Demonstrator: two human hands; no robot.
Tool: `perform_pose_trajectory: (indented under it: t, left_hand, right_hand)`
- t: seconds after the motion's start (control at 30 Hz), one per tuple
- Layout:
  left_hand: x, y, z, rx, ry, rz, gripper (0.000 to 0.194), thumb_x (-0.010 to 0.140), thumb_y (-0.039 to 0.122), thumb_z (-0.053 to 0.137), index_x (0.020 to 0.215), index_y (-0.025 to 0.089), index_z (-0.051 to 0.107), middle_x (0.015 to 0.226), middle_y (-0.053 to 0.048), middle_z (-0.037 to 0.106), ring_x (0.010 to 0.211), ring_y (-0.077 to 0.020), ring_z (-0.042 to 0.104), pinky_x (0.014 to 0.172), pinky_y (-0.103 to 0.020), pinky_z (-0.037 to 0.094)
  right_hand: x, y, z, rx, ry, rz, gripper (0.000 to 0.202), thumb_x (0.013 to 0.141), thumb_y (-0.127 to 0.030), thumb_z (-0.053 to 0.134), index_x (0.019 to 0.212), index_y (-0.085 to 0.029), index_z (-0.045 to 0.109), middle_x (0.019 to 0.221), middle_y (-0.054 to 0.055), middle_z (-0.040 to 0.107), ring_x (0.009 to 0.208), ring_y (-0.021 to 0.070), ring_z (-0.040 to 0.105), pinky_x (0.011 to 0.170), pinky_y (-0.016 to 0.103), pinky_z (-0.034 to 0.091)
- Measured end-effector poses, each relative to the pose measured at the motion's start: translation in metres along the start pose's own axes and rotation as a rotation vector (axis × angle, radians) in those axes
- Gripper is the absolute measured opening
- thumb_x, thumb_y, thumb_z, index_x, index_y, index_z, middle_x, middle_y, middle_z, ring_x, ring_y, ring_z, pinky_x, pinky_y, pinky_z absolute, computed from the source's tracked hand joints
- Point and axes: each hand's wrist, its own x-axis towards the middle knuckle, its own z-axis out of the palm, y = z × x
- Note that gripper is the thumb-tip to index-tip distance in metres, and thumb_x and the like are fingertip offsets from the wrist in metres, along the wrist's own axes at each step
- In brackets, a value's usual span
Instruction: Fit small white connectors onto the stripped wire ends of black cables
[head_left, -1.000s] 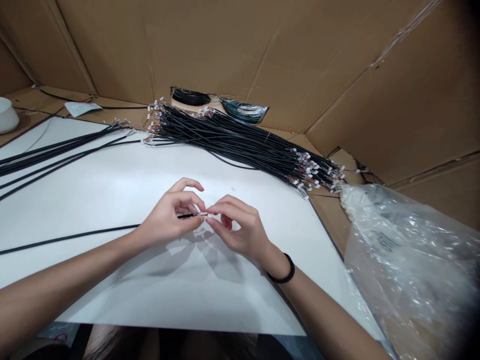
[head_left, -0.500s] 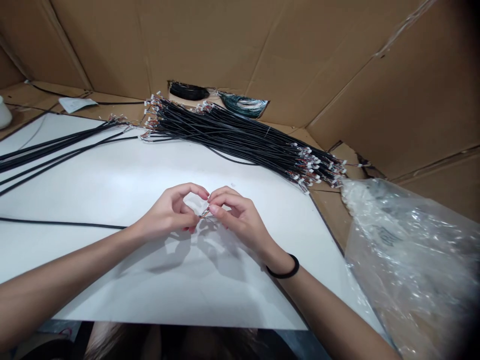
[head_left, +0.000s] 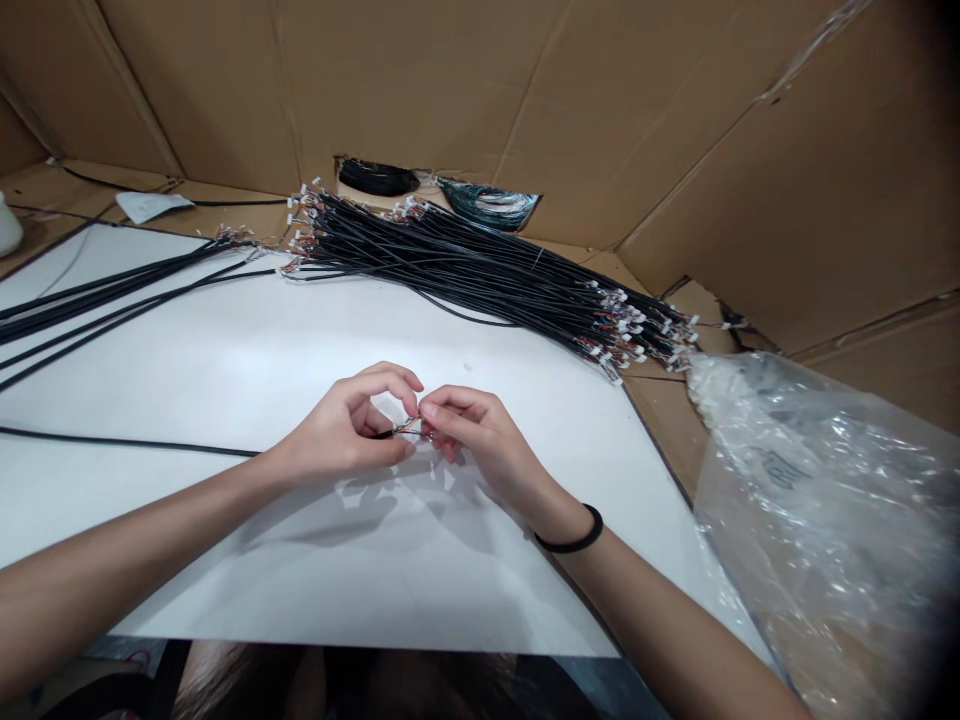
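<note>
A black cable (head_left: 135, 442) runs in from the left edge and passes under my left wrist. Its end, with thin coloured wires (head_left: 406, 427) fanning out of the black sheath, lies between my two hands above the white board. My left hand (head_left: 352, 420) is curled around the cable end, its index finger reaching over to the wire tips. In a pinch of thumb and index finger, my right hand (head_left: 480, 430) grips the wire tips. Whatever sits right at those tips is hidden by the fingers.
A large bundle of black cables (head_left: 450, 260) with white connectors lies along the back of the white board (head_left: 300, 590). More black cables (head_left: 112, 285) with bare wire ends lie at left. A clear plastic bag (head_left: 832, 520) is at right. Cardboard walls (head_left: 420, 80) rise behind.
My right hand's fingers have drawn closer together around the wire tips. My left thumb has shifted slightly, and more of the black sheath's end now shows.
</note>
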Motion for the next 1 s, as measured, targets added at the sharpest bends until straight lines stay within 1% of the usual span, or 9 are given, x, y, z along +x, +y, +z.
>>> perform_pose_trajectory:
  t: [0.2,0.37,0.53,0.6,0.77,0.87,1.0]
  left_hand:
    - [-0.0001,-0.0009,0.0004,0.04,0.002,0.02,0.017,0.073,0.003,0.063,0.084,0.015,0.062,0.111,-0.001,0.046,0.044,0.0072,0.042,0.042,-0.014,0.028]
    - [0.0014,-0.0015,0.0006,0.008,0.007,0.001,0.013,0.074,0.004,0.064,0.081,0.015,0.062,0.11,-0.001,0.047,0.042,0.0067,0.043,0.039,-0.014,0.029]
    - [0.0039,0.0003,-0.0014,-0.039,0.026,-0.039,0.01,0.074,0.008,0.066,0.081,0.015,0.064,0.112,-0.001,0.046,0.042,0.006,0.047,0.039,-0.012,0.035]
    - [0.0041,0.0006,-0.0024,-0.06,0.029,-0.044,0.009,0.074,0.01,0.067,0.081,0.015,0.064,0.113,-0.001,0.046,0.041,0.0065,0.046,0.039,-0.012,0.036]
    - [0.0034,-0.0007,-0.0033,-0.085,0.061,-0.077,0.009,0.075,0.014,0.069,0.082,0.016,0.063,0.115,-0.001,0.045,0.039,0.0073,0.043,0.037,-0.012,0.033]
    - [0.0032,-0.0025,-0.003,-0.074,0.071,-0.096,0.008,0.076,0.018,0.069,0.081,0.016,0.063,0.115,-0.001,0.046,0.039,0.0073,0.042,0.037,-0.013,0.033]
    - [0.0039,-0.0061,-0.003,-0.062,0.092,-0.117,0.013,0.076,0.026,0.072,0.08,0.016,0.063,0.115,-0.001,0.046,0.04,0.0067,0.041,0.037,-0.014,0.032]
  right_hand:
    - [-0.0007,-0.0001,0.0008,0.07,-0.038,0.101,0.019,0.079,-0.032,0.064,0.073,-0.015,0.065,0.056,-0.002,0.055,0.047,0.0068,0.045,0.041,0.018,0.032]
    - [0.0006,-0.0006,0.0,0.072,-0.061,0.081,0.02,0.078,-0.033,0.066,0.071,-0.014,0.065,0.054,-0.003,0.052,0.047,0.0063,0.043,0.042,0.018,0.031]
    - [0.0032,0.0014,-0.0018,0.093,-0.096,0.098,0.027,0.08,-0.037,0.062,0.066,-0.014,0.062,0.057,-0.001,0.054,0.047,0.0073,0.046,0.041,0.019,0.034]
    - [0.0041,0.003,-0.0022,0.106,-0.098,0.103,0.025,0.079,-0.035,0.061,0.067,-0.014,0.063,0.058,0.0,0.057,0.047,0.008,0.048,0.041,0.019,0.035]
    - [0.006,0.0054,-0.002,0.148,-0.08,0.133,0.017,0.07,-0.031,0.06,0.066,-0.014,0.063,0.055,0.0,0.06,0.043,0.0079,0.048,0.039,0.019,0.036]
    - [0.007,0.0058,-0.0021,0.154,-0.064,0.142,0.019,0.069,-0.031,0.06,0.067,-0.014,0.065,0.054,0.0,0.06,0.042,0.0076,0.047,0.038,0.018,0.035]
    - [0.0073,0.0059,-0.0026,0.126,-0.066,0.147,0.021,0.069,-0.033,0.063,0.066,-0.013,0.067,0.053,0.001,0.061,0.042,0.0079,0.048,0.039,0.019,0.035]
